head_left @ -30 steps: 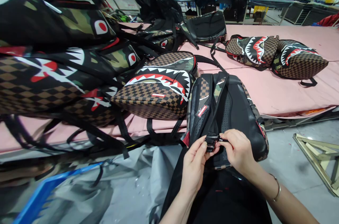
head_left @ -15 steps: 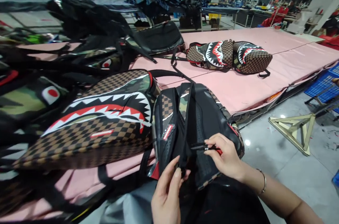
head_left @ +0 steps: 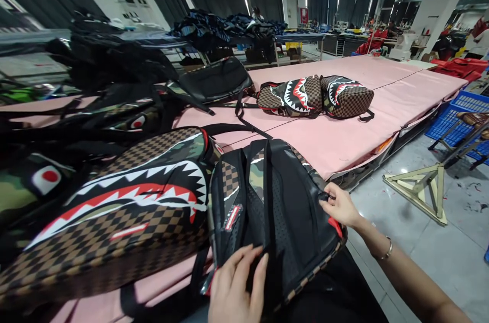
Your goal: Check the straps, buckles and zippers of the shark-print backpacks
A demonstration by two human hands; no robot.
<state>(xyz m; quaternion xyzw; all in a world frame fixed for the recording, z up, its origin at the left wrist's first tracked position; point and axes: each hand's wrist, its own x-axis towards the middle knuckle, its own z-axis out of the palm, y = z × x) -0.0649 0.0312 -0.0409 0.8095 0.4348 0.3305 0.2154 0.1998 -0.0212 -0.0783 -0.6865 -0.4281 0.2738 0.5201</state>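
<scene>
A black backpack lies back-side up at the near edge of the pink table, its lower end hanging over the edge toward the person. The left hand rests on the lower end of the backpack, fingers pressed around a black strap that runs up the middle of the back panel. The right hand is at the backpack's right side, fingertips pinching a small black piece at the seam; what that piece is cannot be told. Just left of it lies a checkered shark-mouth backpack, touching it. Two more shark-mouth backpacks lie toward the table's far edge. A wooden frame sits on the floor beyond the table's right edge.
</scene>
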